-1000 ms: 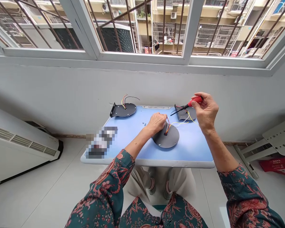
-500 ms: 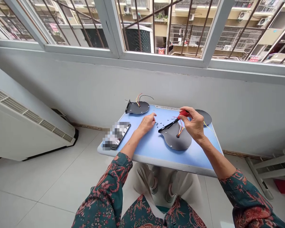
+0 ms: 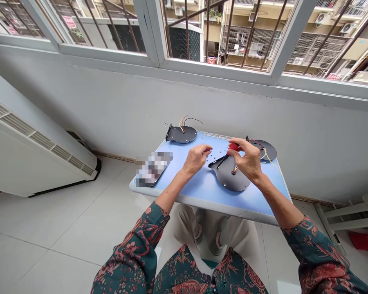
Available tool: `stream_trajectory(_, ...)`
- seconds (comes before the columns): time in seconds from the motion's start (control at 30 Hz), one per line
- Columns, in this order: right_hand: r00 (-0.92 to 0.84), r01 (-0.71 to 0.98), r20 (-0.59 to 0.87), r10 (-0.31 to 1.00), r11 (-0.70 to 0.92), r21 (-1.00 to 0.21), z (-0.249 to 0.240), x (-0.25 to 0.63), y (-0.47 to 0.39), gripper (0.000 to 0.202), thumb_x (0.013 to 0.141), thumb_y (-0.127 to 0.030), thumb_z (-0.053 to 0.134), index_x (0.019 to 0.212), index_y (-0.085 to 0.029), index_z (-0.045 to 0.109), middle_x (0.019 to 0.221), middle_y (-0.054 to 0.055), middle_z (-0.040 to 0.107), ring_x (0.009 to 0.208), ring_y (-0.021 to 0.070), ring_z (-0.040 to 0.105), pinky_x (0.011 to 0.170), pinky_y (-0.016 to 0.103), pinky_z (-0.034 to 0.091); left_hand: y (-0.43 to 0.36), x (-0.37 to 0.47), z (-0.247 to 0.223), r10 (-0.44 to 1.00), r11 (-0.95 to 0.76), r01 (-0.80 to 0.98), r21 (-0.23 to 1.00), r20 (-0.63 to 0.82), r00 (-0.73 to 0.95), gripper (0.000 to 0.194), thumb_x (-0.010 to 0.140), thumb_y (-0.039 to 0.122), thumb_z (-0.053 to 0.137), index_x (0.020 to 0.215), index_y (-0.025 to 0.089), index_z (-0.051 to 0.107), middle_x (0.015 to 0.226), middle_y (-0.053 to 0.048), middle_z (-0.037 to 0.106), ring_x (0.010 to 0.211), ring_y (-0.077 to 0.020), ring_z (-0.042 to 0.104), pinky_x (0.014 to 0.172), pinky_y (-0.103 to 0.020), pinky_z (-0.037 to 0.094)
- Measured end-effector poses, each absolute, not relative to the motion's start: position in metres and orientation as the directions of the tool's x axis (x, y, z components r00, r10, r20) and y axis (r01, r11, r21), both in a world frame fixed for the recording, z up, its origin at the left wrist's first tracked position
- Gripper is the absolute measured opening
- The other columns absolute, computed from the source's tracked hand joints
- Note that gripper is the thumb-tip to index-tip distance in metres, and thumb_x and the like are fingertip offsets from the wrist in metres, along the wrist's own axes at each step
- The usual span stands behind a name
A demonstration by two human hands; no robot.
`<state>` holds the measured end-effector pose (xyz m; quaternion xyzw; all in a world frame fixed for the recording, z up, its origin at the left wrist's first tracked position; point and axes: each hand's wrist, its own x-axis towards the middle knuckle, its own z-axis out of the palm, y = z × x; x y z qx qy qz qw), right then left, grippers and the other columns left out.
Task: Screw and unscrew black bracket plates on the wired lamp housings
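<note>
My right hand [image 3: 248, 160] grips a red-handled screwdriver [image 3: 233, 148], its dark shaft slanting down to the left over a round black plate [image 3: 230, 179] with a raised bracket edge and coloured wires at its centre. My left hand [image 3: 196, 159] hovers over the blue table [image 3: 184, 188], left of the bracket, with thumb and fingertips pinched together. Whatever it pinches is too small to make out. Several small dark screws [image 3: 214, 158] lie between the hands.
A second black plate with wires [image 3: 185, 134] sits at the table's back left. A third [image 3: 266, 151] lies at the back right, behind my right hand. A phone [image 3: 155, 169], partly blurred, rests at the left. Beyond the table stands a white wall [image 3: 125, 106] under windows.
My left hand has lifted from the screws and moved right, toward the bracket, its fingers now pinched. The view has shifted slightly. My right hand still holds the screwdriver.
</note>
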<state>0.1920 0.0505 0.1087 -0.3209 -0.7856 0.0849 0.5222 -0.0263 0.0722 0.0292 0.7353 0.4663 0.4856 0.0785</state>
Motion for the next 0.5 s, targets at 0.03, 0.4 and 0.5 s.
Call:
stream_trajectory(0.03,-0.244,0.419,0.767,0.594,0.778,-0.469,0.109,0.193,0.050,0.024,0.087,-0.013,0.064,0.106,-0.023,0.072,0.090,0.002,0.076,0.077,0.0181,0.073,0.079,0.035,0.061,0.070,-0.023,0.030,0.762,-0.558,0.592,0.582,0.641,0.088,0.016,0.094,0.012,0.062,0.102,0.019,0.074,0.098,-0.006,0.079,0.089,-0.0190,0.073,0.087,-0.032,0.058)
stream_trajectory(0.4,-0.313,0.437,0.749,0.584,0.789,-0.432,0.114,0.197,0.054,0.025,0.087,-0.011,0.061,0.106,-0.023,0.070,0.090,0.002,0.075,0.080,0.0181,0.071,0.078,0.033,0.059,0.065,-0.002,0.017,0.812,-0.542,0.531,0.651,0.568,0.133,0.015,0.094,0.013,0.063,0.098,0.021,0.076,0.096,-0.004,0.079,0.088,-0.0187,0.071,0.087,-0.032,0.056)
stream_trajectory(0.5,-0.487,0.418,0.659,0.574,0.815,-0.401,0.125,0.191,0.057,0.029,0.084,-0.007,0.056,0.106,-0.022,0.069,0.089,0.002,0.072,0.085,0.0182,0.069,0.078,0.031,0.056,0.064,0.001,0.019,0.819,-0.560,0.503,0.659,0.531,0.217,0.015,0.097,0.018,0.061,0.098,0.021,0.076,0.098,-0.005,0.078,0.090,-0.0187,0.068,0.089,-0.033,0.054)
